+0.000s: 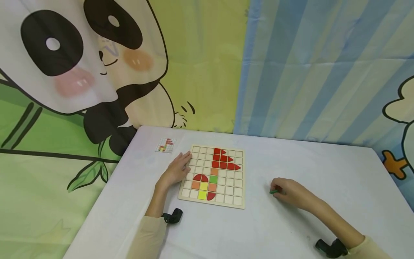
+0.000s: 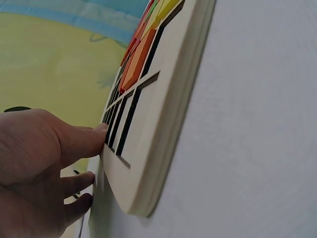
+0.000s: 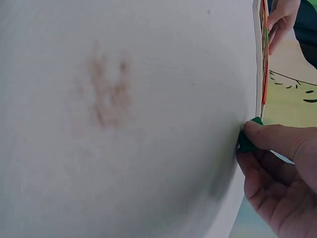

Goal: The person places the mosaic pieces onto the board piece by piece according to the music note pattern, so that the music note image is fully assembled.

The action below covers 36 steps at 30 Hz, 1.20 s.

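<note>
A pale wooden grid board (image 1: 229, 190) lies on the table, several of its cells filled with red, orange, yellow and green flat pieces. At its left edge rests my left hand (image 1: 176, 170), fingers stretched along the rim. In the left wrist view, the thumb (image 2: 89, 139) touches the board's edge and the other fingers lie beyond it, partly hidden. My right hand (image 1: 292, 192) is to the right of the board, low over the table. Between its thumb and fingers it pinches a small green piece (image 3: 249, 140); the fingers hide much of its shape.
Behind the board's upper left corner lies a small card (image 1: 166, 145) printed with a coloured grid pattern. White cloth covers the table (image 1: 317, 162). A cartoon-printed curtain (image 1: 200, 64) hangs along the back. Each wrist carries a black camera (image 1: 174, 216).
</note>
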{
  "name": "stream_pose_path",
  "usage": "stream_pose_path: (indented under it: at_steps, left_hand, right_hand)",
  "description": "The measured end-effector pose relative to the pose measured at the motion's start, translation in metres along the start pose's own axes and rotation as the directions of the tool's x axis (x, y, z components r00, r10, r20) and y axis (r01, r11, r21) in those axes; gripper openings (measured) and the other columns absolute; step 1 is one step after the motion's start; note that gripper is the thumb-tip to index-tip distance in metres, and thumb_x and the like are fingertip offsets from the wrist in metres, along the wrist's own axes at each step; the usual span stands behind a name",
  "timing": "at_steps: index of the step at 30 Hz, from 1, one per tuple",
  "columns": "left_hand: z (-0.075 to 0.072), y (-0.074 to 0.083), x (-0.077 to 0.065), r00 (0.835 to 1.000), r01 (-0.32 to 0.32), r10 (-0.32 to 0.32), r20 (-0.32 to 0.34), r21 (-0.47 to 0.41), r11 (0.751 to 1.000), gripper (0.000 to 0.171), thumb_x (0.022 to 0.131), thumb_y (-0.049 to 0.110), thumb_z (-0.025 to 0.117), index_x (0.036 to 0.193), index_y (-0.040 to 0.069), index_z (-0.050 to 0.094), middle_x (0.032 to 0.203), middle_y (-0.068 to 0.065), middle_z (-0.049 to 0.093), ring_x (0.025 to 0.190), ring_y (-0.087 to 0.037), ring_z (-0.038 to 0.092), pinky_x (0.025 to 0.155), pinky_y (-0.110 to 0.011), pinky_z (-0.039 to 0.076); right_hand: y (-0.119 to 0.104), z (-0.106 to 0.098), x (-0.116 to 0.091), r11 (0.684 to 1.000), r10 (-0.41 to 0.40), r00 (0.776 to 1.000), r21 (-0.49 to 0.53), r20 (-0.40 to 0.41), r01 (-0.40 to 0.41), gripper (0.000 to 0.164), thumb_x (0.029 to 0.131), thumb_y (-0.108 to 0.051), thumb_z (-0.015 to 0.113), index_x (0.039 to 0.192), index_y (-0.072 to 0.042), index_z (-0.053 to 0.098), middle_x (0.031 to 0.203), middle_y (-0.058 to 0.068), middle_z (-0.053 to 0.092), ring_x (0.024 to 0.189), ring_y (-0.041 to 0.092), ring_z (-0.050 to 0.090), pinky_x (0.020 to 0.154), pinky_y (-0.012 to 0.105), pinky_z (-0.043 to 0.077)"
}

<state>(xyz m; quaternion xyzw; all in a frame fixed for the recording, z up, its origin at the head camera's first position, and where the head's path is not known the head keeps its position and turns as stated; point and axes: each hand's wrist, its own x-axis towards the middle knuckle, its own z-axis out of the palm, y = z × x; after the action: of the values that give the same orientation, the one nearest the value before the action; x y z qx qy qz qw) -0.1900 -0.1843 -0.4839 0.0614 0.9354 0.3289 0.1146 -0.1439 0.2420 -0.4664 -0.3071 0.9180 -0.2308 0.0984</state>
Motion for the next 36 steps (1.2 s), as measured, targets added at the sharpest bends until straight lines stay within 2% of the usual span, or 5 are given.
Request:
stream_pose_path:
  at_steps: [5, 15, 23, 29, 36]
  left_hand:
    - [0.0, 0.0, 0.0, 1.0, -0.009, 0.009, -0.001, 0.0, 1.0, 0.056, 0.097, 0.011, 0.054, 0.15, 0.008, 0.035, 0.162, -0.005, 0.025, 0.152, -0.034, 0.01, 0.121, -0.059, 0.014]
    - [0.002, 0.001, 0.001, 1.0, -0.014, 0.014, -0.007, -0.009, 1.0, 0.056, 0.097, 0.012, 0.055, 0.15, 0.007, 0.036, 0.161, -0.006, 0.026, 0.152, -0.034, 0.011, 0.121, -0.058, 0.014]
    - [0.001, 0.0, 0.001, 1.0, 0.0, 0.0, -0.007, -0.011, 1.0, 0.055, 0.097, 0.013, 0.055, 0.149, 0.008, 0.037, 0.161, -0.004, 0.026, 0.153, -0.031, 0.011, 0.122, -0.056, 0.014]
    - [0.002, 0.0, 0.001, 1.0, 0.001, -0.001, -0.004, 0.0, 1.0, 0.056, 0.097, 0.012, 0.055, 0.15, 0.008, 0.037, 0.161, -0.005, 0.026, 0.153, -0.032, 0.011, 0.122, -0.056, 0.015]
    - [0.001, 0.0, 0.001, 1.0, -0.003, 0.003, -0.009, 0.008, 1.0, 0.056, 0.097, 0.013, 0.055, 0.15, 0.008, 0.036, 0.161, -0.005, 0.026, 0.152, -0.032, 0.011, 0.122, -0.056, 0.015]
  right_hand:
    - [-0.009, 0.008, 0.007, 0.999, -0.031, 0.994, 0.019, -0.106, 0.033, 0.015, 0.086, -0.003, 0.068, 0.095, -0.013, 0.06, 0.088, -0.007, 0.064, 0.074, -0.004, 0.054, 0.061, 0.017, 0.05]
    - [-0.034, 0.028, 0.024, 0.965, -0.126, 0.947, 0.185, -0.294, 0.185, 0.03, 0.079, 0.007, 0.072, 0.108, -0.001, 0.066, 0.097, 0.003, 0.067, 0.079, 0.002, 0.062, 0.067, 0.018, 0.057]
    - [-0.057, 0.036, 0.039, 0.927, -0.22, 0.952, 0.258, -0.211, 0.272, 0.029, 0.081, -0.003, 0.075, 0.108, 0.001, 0.067, 0.094, 0.004, 0.068, 0.078, 0.0, 0.062, 0.067, 0.017, 0.057]
    - [-0.075, 0.043, 0.053, 0.899, -0.339, 0.924, 0.23, -0.176, 0.373, 0.022, 0.08, -0.012, 0.078, 0.099, -0.003, 0.071, 0.085, 0.002, 0.066, 0.071, 0.0, 0.058, 0.061, 0.016, 0.054]
    - [-0.103, 0.052, 0.079, 0.899, -0.396, 0.901, 0.127, -0.175, 0.419, 0.02, 0.081, -0.022, 0.078, 0.096, -0.007, 0.076, 0.084, -0.001, 0.069, 0.069, 0.0, 0.057, 0.061, 0.009, 0.049]
